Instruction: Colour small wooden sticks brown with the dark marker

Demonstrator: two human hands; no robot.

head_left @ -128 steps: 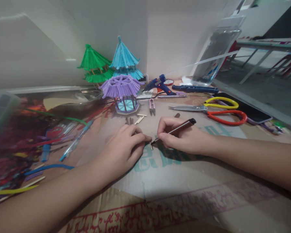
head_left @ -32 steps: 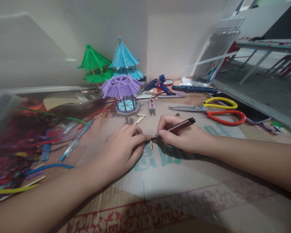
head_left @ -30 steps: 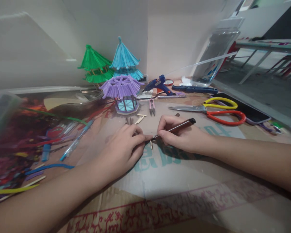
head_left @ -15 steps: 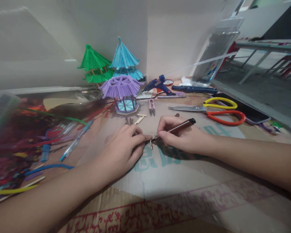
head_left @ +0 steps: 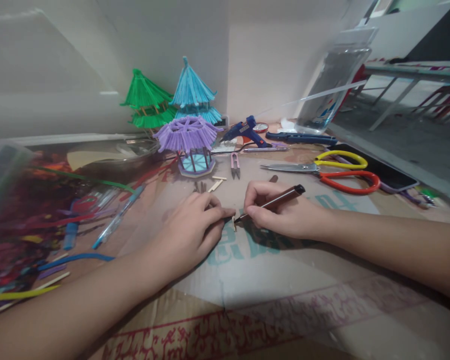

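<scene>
Trainee: What is the hold, and where is the workpiece?

Instructor: The right hand (head_left: 281,210) grips the brown marker (head_left: 283,198) between narrowed fingers. The small stick (head_left: 234,225) lies on the worktop (head_left: 307,285) between the hands. The left hand (head_left: 193,222) rests its fingers at the stick's far end; whether they pinch or only press, I cannot tell.

Trainee: How is the marking done well?

Instructor: Pin the stick firmly; a piece this thin probably slides under side load. Support the right hand on the worktop. Use light strokes along the length, and keep the tip clear of the left fingers.

Trainee: What differs from half a second ago?

Instructor: The marker tip is farther down the stick, toward its near end. The right hand is slightly farther from the left, which holds its position.
</scene>
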